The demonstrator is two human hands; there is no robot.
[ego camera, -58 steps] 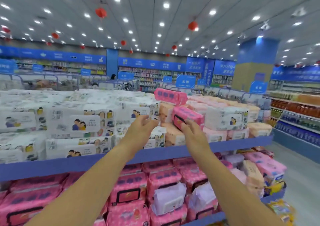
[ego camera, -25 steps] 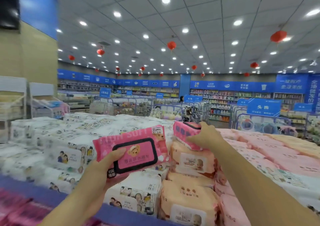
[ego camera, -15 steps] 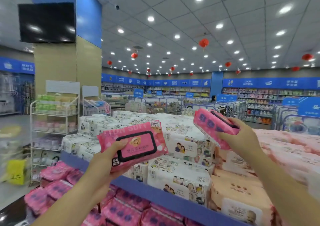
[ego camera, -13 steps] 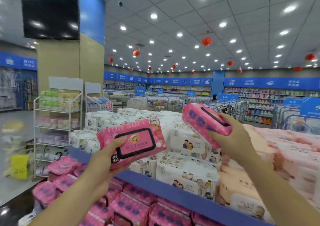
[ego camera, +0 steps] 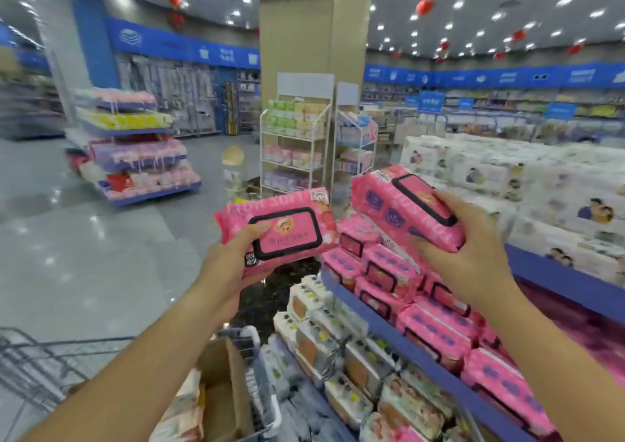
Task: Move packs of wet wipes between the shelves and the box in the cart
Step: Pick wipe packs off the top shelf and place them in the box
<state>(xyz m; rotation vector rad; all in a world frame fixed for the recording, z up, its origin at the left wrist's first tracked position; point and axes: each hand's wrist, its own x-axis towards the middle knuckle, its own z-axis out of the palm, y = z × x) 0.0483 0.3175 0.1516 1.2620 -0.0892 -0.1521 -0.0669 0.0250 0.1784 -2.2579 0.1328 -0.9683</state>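
The view has swung from the shelves (ego camera: 389, 331) toward the cart (ego camera: 37, 363). The left hand (ego camera: 226, 269) grips one pink pack (ego camera: 287, 225) and the right hand (ego camera: 473, 255) grips another pack (ego camera: 399, 204), both clear of the shelves. The box (ego camera: 220, 387) sits below, so dropping them in looks next.

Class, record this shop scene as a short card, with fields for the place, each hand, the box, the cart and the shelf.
Place: shop aisle beside shelves of wipes
Left hand: grips a pink pack, lid facing the camera
Right hand: grips a second pink pack, tilted
Box: cardboard, open, low in view
Cart: wire, lower left, holds the box
Shelf: blue-edged, on the right, bears stacked packs
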